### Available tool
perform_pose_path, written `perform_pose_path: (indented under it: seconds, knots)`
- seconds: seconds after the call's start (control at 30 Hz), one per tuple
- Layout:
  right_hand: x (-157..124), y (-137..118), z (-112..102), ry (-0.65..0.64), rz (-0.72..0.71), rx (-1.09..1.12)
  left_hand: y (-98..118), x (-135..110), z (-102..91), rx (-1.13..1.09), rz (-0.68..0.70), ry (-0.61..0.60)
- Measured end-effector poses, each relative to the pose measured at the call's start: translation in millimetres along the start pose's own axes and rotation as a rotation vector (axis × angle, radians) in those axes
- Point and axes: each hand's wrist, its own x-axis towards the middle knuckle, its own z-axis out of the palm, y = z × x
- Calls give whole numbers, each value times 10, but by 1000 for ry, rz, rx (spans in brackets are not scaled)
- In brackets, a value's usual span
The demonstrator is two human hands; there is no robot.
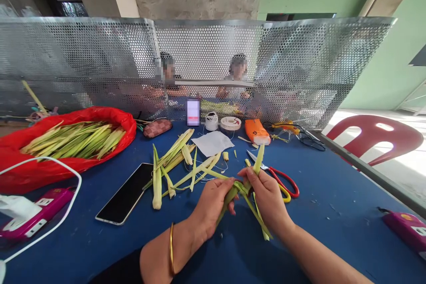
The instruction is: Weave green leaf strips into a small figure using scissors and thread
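Both my hands work a bundle of green-yellow palm leaf strips (246,186) above the blue table (319,195). My left hand (209,206), with a gold bangle on its wrist, is closed round the lower ends of the strips. My right hand (266,197) pinches the crossing strips, one of which stands up past my fingers. Loose leaf strips (176,164) lie fanned on the table just beyond my left hand. Red-and-yellow-handled scissors (282,182) rest behind my right hand.
A red bag of leaf strips (69,142) sits at left, a dark phone (124,195) beside it. Pink devices (40,213) (408,228) lie at both table edges. Thread spool (211,121), tape roll (230,123), orange tool (256,131) and white paper (213,143) stand before the perforated metal screen (100,62); two people sit behind it. A red chair (379,137) is at right.
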Motion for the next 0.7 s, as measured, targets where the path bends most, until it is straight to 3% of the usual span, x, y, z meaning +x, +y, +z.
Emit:
perform_pose_path:
  seconds: [0.13,0.37,0.47,0.57,0.63,0.7]
  knots:
    - [-17,-6,4,-21,18,-45,38,-7,-9,59,-33,1]
    - [23,-7,-29,-15,79,-42,50,-7,-15,106,39,64]
    - [42,-1,-52,-113,-22,-176,83,19,-52,32,20,129]
    - [27,6,-58,-318,-42,-319,148,45,-104,-85,23,157]
    - [3,1,-57,-405,-19,-382,189,54,-130,-96,17,133]
    - [-16,-13,-60,-413,-65,-465,215,51,-140,-37,-1,89]
